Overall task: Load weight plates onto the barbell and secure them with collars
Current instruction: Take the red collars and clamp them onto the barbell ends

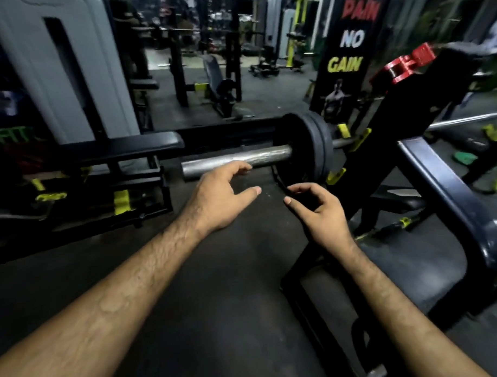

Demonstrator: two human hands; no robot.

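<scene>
Just beyond both hands, black round rubber weight plates (305, 147) are already sitting on the steel barbell sleeve (235, 160). Left hand (222, 200) and right hand (318, 211) are hovering empty, fingers loosely spread. Red plastic collar (401, 66) is waiting far above the right hand.

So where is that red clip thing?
In the head view, the red collar sits up high on the right, on top of the black rack upright, above and right of the black plates on the barbell.
</scene>
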